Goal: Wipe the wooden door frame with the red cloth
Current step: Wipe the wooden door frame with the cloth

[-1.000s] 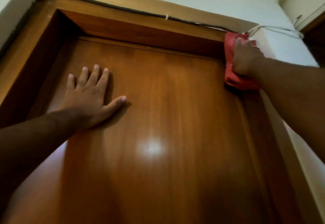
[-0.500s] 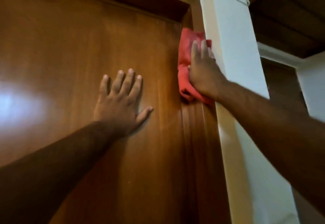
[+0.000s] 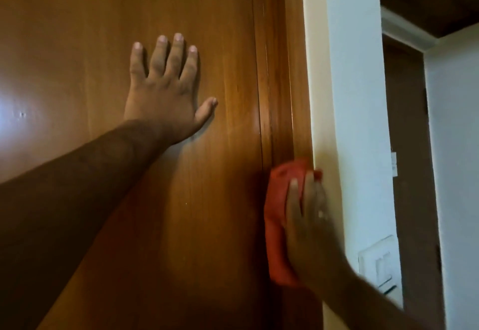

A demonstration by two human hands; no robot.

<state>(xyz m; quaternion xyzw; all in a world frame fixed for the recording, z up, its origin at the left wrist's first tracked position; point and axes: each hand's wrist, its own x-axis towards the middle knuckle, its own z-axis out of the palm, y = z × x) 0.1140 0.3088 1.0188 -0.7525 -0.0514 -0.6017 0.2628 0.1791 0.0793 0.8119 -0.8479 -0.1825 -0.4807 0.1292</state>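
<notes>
The wooden door frame runs vertically just right of the brown wooden door. My right hand presses the red cloth flat against the frame's right upright, low in the view; the hand covers much of the cloth. My left hand lies flat on the door panel with fingers spread, empty, up and left of the cloth.
A pale wall borders the frame on the right, with a white switch plate low on it. Beyond it is a dark doorway and a light-coloured wall. A bright glare sits on the door at far left.
My right hand has slid the red cloth down the right upright from the top corner. The view has dropped and turned right; my left hand stays flat on the door.
</notes>
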